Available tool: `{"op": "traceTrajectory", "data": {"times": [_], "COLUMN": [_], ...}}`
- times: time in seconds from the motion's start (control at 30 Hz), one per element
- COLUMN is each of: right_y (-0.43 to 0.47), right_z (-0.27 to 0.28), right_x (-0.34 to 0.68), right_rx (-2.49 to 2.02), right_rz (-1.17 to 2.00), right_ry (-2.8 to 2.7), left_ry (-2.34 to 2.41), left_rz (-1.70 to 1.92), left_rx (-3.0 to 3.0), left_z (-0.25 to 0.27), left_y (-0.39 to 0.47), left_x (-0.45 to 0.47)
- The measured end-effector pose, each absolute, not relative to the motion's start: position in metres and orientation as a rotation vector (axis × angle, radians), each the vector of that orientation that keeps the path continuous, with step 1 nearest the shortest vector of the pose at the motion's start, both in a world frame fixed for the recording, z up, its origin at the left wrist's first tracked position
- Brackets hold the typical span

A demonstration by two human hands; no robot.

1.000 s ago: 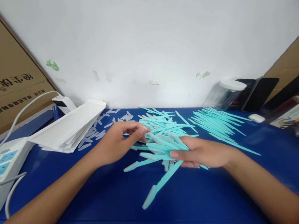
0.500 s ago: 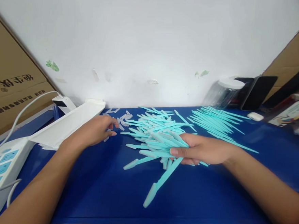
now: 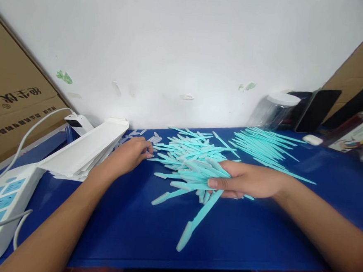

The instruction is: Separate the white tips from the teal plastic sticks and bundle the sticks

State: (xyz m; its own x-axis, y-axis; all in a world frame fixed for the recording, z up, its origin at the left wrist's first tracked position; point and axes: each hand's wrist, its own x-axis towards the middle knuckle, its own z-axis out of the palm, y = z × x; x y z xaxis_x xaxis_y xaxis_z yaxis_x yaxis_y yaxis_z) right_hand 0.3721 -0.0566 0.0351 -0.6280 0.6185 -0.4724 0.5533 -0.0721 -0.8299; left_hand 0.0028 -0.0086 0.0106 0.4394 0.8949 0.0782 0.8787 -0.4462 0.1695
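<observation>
My right hand (image 3: 237,181) is closed around a fanned bunch of turquoise eyebrow razors (image 3: 202,170), thumb on top, their blade ends pointing left. One razor (image 3: 199,220) sticks out toward the table's front edge. A loose pile of the same razors (image 3: 183,146) lies just behind the bunch. My left hand (image 3: 138,151) is at the pile's left side, thumb and fingertips pinched together; whatever is between them is too small to make out. Small clear plastic caps (image 3: 155,138) lie scattered behind and around its fingers, partly hidden by the hand.
More razors (image 3: 264,148) lie in a neater row at the right. Behind them stand a clear jar (image 3: 278,111) and a dark phone (image 3: 318,110). A stack of white paper sleeves (image 3: 87,146) and a power strip (image 3: 4,206) are on the left. A white wall backs the blue table (image 3: 137,232).
My left hand has moved right, toward the razor pile, and its fingers have come together. My right hand keeps its hold on the bunch. The view has shifted slightly.
</observation>
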Motion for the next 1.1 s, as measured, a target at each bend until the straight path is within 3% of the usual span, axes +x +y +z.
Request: {"op": "traceTrajectory", "data": {"times": [0.5, 0.8, 0.93, 1.1], "right_y": [-0.055, -0.054, -0.055, -0.054], "right_z": [0.034, 0.034, 0.034, 0.035], "right_x": [0.375, 0.378, 0.378, 0.379], "right_rx": [-1.391, -1.343, -1.386, -1.334], "right_rz": [1.776, 1.794, 1.782, 1.809], "right_ry": [-2.081, -2.086, -2.044, -2.043], "left_ry": [1.526, 1.474, 1.298, 1.396], "left_rz": [0.274, 1.02, 0.957, 0.948], "left_rx": [2.554, 2.173, 2.025, 2.422], "left_z": [0.0, 0.048, 0.042, 0.018], "left_y": [-0.014, -0.03, -0.035, -0.028], "left_x": [0.001, 0.021, 0.034, 0.035]}}
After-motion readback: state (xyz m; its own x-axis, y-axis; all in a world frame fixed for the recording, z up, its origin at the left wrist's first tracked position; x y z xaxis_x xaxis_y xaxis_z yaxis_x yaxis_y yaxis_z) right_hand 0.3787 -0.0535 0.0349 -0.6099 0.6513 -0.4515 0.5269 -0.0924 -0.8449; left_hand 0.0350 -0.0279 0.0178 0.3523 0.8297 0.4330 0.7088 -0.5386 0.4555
